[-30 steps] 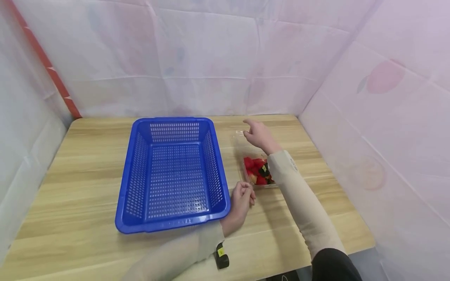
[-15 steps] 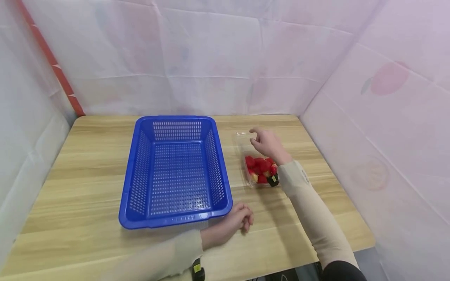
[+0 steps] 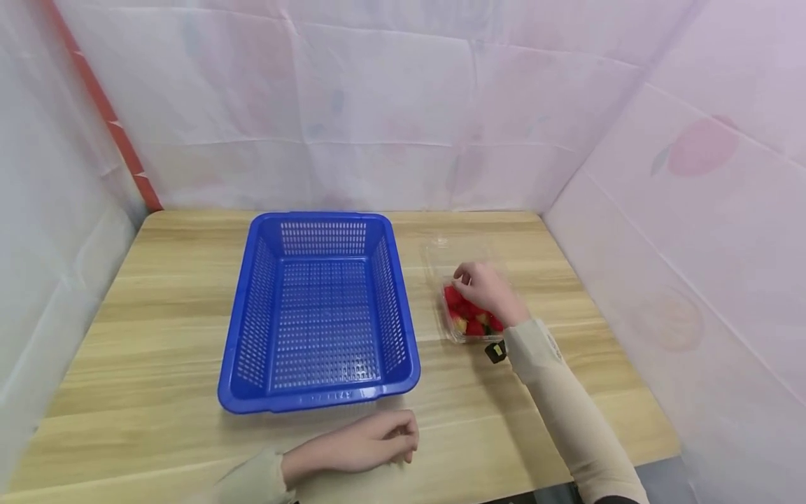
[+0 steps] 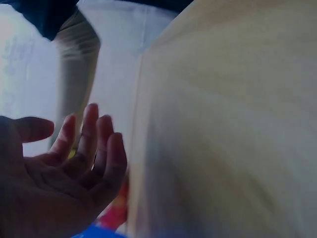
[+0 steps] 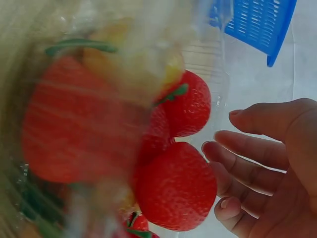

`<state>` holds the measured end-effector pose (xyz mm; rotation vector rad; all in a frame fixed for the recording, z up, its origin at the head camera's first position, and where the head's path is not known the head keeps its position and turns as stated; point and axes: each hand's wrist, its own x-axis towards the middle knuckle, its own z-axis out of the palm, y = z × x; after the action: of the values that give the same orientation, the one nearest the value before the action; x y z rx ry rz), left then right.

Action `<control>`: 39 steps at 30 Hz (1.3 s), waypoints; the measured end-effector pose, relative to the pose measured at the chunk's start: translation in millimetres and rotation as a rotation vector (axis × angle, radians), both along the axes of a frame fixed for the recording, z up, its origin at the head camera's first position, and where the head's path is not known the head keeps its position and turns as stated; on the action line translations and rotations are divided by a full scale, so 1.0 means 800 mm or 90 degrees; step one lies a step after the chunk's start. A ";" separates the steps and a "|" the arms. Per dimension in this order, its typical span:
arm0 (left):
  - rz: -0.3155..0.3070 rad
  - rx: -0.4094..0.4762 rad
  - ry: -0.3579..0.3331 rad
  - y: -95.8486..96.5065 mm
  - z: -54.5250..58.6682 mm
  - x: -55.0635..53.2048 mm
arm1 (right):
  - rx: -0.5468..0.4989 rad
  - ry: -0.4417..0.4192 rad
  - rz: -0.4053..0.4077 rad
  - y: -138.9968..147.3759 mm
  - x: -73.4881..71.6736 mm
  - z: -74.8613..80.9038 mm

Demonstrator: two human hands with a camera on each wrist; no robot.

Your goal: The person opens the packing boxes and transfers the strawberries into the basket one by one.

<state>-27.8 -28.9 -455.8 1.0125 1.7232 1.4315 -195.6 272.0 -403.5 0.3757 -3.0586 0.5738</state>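
Observation:
A clear plastic box of strawberries stands right of the blue basket, its transparent lid folded back behind it. Over the strawberries hangs my right hand, fingers bent downward. In the right wrist view its thumb and fingers are apart with nothing between them, beside the red strawberries. My left hand is in front of the basket near the table's front, holding nothing. The left wrist view shows its palm with loosely curled fingers.
The blue perforated basket stands on the wooden table, left of the box. A white sheet wall closes off the back, and another wall borders the right side.
My left hand has drawn back from beside the box toward the table's front left. My right hand has come down from above the lid to the strawberries.

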 end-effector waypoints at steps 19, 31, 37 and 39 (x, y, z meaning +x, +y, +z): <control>0.132 -0.020 0.439 -0.141 0.102 -0.023 | 0.043 -0.008 -0.019 -0.010 0.023 -0.011; 0.407 -0.125 0.763 -0.209 0.121 -0.101 | 0.152 0.055 -0.049 -0.022 0.033 -0.033; 0.463 -0.209 0.808 -0.225 0.105 -0.137 | 0.133 0.064 -0.067 -0.024 0.034 -0.037; 0.474 -0.253 0.809 -0.230 0.098 -0.145 | 0.125 0.067 -0.071 -0.025 0.034 -0.038</control>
<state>-143.7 -212.6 -377.7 1.1832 3.3984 0.6311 -168.5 252.3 -433.8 0.2255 -3.0176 0.2418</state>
